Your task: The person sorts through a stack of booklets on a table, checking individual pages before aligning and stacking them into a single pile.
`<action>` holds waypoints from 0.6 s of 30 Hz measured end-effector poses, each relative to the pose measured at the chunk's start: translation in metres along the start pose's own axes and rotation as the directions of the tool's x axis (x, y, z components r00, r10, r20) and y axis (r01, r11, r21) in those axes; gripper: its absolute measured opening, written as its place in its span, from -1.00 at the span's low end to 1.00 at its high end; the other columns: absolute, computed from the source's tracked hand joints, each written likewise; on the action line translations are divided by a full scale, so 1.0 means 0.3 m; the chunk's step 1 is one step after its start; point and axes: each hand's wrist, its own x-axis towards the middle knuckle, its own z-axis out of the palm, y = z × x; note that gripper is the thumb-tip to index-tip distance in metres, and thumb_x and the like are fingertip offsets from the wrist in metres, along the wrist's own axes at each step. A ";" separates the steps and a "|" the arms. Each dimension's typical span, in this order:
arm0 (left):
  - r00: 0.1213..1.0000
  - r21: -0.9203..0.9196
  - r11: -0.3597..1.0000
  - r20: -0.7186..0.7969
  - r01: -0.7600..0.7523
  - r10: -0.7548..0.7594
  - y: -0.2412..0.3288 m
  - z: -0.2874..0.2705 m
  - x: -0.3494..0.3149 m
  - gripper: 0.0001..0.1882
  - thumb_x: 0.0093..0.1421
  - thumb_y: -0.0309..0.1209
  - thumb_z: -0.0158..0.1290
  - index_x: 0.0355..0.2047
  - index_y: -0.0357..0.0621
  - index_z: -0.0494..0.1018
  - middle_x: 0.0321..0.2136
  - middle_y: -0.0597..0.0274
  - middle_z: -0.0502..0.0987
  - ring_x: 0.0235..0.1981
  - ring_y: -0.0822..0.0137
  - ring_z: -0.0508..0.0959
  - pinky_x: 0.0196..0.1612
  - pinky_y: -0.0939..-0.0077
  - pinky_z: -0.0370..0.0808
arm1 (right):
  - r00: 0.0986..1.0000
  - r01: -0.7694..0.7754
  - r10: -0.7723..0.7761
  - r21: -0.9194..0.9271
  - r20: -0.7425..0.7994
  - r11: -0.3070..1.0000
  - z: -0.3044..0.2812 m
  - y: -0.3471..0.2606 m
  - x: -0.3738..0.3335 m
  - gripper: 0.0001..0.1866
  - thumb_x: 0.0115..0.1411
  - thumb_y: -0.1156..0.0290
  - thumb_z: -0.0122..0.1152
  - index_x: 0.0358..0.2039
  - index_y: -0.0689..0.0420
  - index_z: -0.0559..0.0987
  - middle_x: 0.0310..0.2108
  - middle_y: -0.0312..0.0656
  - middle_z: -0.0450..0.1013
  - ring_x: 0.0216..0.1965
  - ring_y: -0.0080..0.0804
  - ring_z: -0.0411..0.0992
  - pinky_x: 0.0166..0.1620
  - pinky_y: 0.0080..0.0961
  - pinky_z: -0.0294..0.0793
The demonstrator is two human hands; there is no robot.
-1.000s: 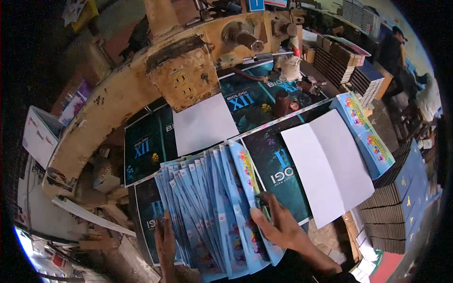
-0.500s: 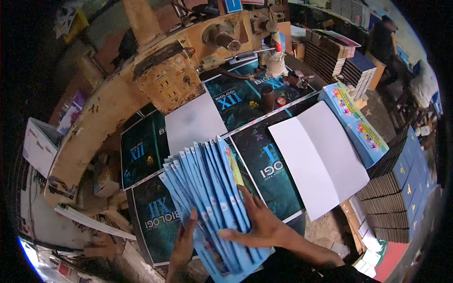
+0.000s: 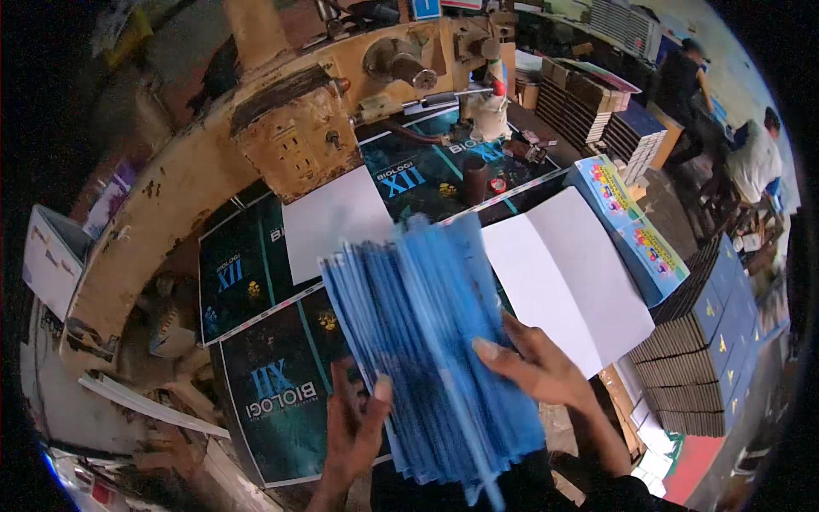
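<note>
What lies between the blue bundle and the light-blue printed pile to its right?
The head view shows a creased white sheet between the blue bundle and the light-blue printed pile, partly over a dark printed sheet.

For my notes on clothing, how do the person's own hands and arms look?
The left hand and right hand wear no gloves; no ring or watch is visible. The forearms are bare where visible; a dark sleeve edges the right one.

Right hand (image 3: 546, 369) grips blurred blue booklets (image 3: 426, 341), left hand (image 3: 352, 424) at their left edge; creased white sheet (image 3: 572, 273) lies nearby
</note>
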 end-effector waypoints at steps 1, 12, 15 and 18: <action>1.000 -0.048 0.999 -0.011 -0.004 0.003 0.029 0.013 -0.005 0.16 0.14 0.16 0.25 0.27 -0.55 -0.16 0.03 -0.39 0.44 -0.06 -0.18 0.61 0.04 0.09 0.59 | 0.999 -0.019 0.017 -0.086 -0.033 0.996 0.006 -0.010 -0.005 0.15 0.19 -0.39 0.11 0.26 0.59 0.20 0.05 0.39 0.45 0.14 0.11 0.45 0.25 -0.17 0.37; 0.926 0.163 0.912 0.101 -0.376 0.363 -0.021 0.043 0.064 0.03 0.12 0.10 0.31 0.23 -0.41 0.00 -0.10 -0.24 0.51 -0.13 0.04 0.62 -0.02 0.18 0.58 | 0.955 0.191 -0.261 -0.378 -0.142 0.906 0.002 -0.080 -0.016 0.43 -0.13 -0.25 0.53 0.34 0.64 -0.05 0.24 0.58 0.16 0.29 0.26 0.26 0.37 -0.09 0.19; 0.997 0.161 0.987 0.082 -0.028 0.015 -0.056 0.047 0.101 -0.23 0.34 0.14 0.00 0.16 -0.39 0.20 -0.24 -0.13 0.56 -0.17 0.20 0.60 -0.08 0.19 0.51 | 0.977 0.019 -0.062 -0.209 -0.202 0.978 0.033 0.048 0.025 0.47 -0.17 -0.20 0.61 0.33 0.65 -0.08 -0.06 0.40 0.50 -0.17 0.17 0.61 0.03 -0.17 0.60; 0.991 0.297 0.954 0.135 -0.046 0.006 -0.076 0.046 0.123 -0.21 0.39 0.21 -0.14 0.17 -0.39 0.23 -0.28 -0.10 0.56 -0.24 0.24 0.59 -0.15 0.16 0.51 | 0.996 -0.084 0.074 -0.189 -0.055 0.978 -0.013 0.011 0.029 0.48 -0.15 -0.29 0.55 0.32 0.67 -0.07 -0.11 0.46 0.49 -0.15 0.15 0.61 0.04 -0.16 0.59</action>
